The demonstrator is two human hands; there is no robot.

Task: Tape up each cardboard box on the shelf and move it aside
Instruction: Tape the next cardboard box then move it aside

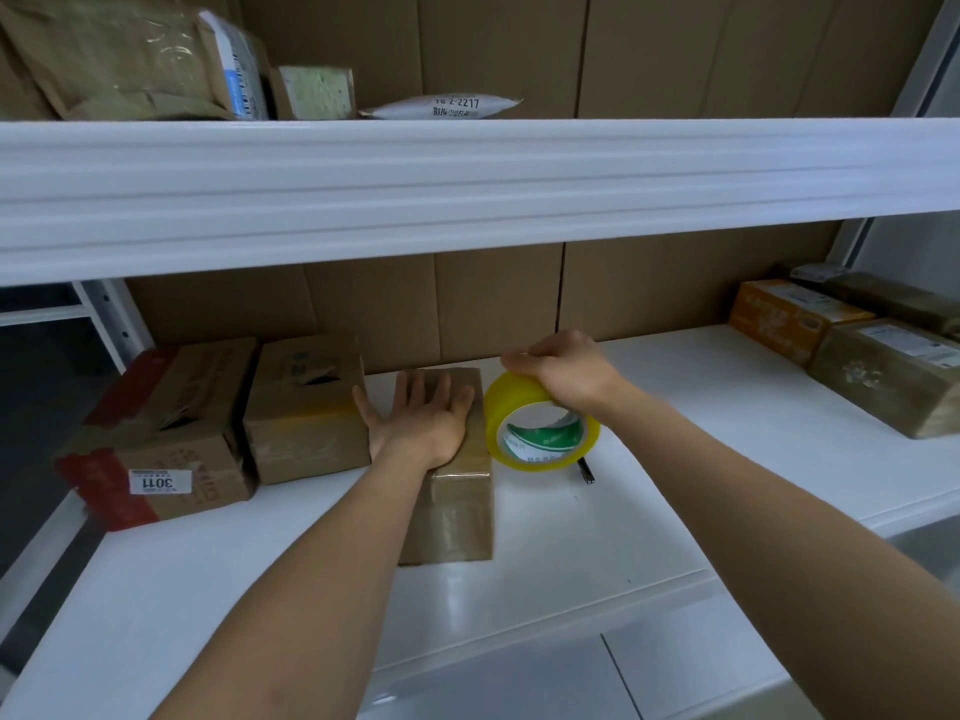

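Note:
A long narrow cardboard box [453,511], wrapped in glossy tape, lies on the white shelf [649,511] in the middle. My left hand [422,418] presses flat on its far half, fingers straight and spread. My right hand [563,374] grips a roll of yellow tape [540,426] from above, just to the right of the box and level with its far end. To the left stand two more cardboard boxes: a taped one [306,407] touching my thumb, and one with red tape and a 3011 label [166,439].
Several taped boxes [872,350] stand at the shelf's right end. A small dark tool [587,471] lies on the shelf below the tape roll. The upper shelf beam [467,184] hangs low overhead, carrying parcels [156,54]. Cardboard sheets [493,304] line the back.

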